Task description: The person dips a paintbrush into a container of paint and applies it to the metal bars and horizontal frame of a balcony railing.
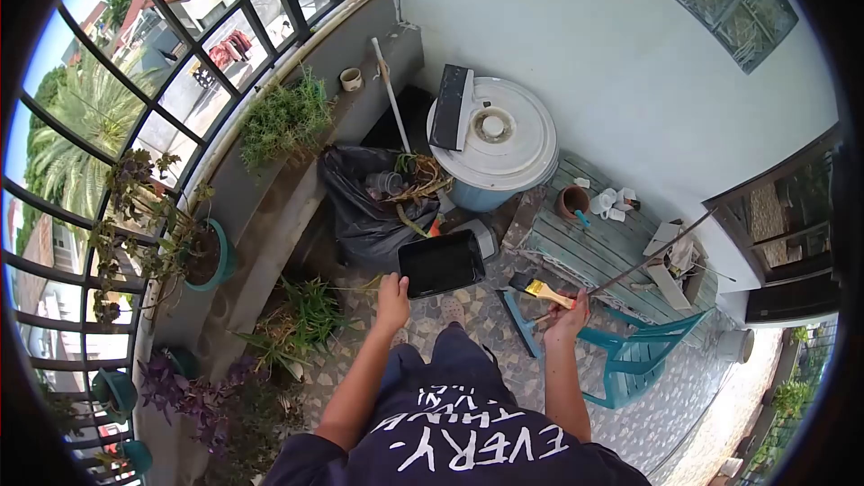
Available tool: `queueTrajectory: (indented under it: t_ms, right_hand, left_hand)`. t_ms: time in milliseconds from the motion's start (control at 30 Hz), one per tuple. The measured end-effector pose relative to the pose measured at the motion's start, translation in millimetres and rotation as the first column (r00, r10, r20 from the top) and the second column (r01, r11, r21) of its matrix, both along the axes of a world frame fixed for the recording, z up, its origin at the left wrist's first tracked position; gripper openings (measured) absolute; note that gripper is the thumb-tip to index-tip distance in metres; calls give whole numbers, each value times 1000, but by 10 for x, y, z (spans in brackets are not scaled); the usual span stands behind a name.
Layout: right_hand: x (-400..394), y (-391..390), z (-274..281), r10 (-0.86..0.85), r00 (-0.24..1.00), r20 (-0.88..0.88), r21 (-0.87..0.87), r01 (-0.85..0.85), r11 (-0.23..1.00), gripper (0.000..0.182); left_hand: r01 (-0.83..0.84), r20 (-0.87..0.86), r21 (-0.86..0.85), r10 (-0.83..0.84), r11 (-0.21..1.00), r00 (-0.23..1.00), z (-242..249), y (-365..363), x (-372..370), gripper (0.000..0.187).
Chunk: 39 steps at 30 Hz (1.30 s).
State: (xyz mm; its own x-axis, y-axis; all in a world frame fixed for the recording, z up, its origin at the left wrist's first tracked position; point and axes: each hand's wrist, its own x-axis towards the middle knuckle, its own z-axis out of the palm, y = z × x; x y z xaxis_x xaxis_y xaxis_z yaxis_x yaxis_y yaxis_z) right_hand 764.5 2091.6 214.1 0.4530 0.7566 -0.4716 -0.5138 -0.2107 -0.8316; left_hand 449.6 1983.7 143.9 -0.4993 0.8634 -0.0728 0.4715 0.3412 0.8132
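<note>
My left hand [392, 304] grips the near left edge of a shallow black tray [441, 263], its fingers closed on the rim. The tray's inside looks dark and shiny. My right hand [567, 317] is wrapped round the handle of a paintbrush [540, 290]. The brush has dark bristles, a yellow band and an orange-red handle, and it points left toward the tray without touching it. A blue floor squeegee [518, 322] lies below the brush. A long thin pole [652, 255] runs up to the right from behind my right hand, in line with the squeegee.
Ahead are a black garbage bag [360, 207] and a lidded drum [504, 182] with a dark, flat-sided object [448, 108] on it. On the right, a greenish wooden table [576, 247] holds a pot [572, 202] and a box [670, 279]. A teal chair [643, 355] stands nearby. Plants [301, 315] line the left.
</note>
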Motion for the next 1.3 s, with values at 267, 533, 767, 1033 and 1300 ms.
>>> queueTrajectory:
  t_ms: [267,533,767,1033,1300]
  right_hand:
    - [-346,1322,237,292,954,67,122,-298,947,36]
    - [-1714,1434,416,577,813,73,253,-575,778,33]
    - [-2934,708,704,807,587,61,402,-755,519,29]
    - [-3543,256,645,873,488,16,369,-814,448,31]
    - [-3644,429,468,848,527,62,265,-828,495,33]
  left_hand:
    - [-265,48,-28,266,964,963,230,68,148,22]
    - [-473,-21,23,474,881,880,342,-493,-170,23]
    - [-596,-54,29,596,803,801,487,-1174,-658,26]
    - [-676,-68,-9,674,737,736,336,-1666,-1214,25]
    - [-720,-41,-14,719,694,694,-461,-1376,-2073,27]
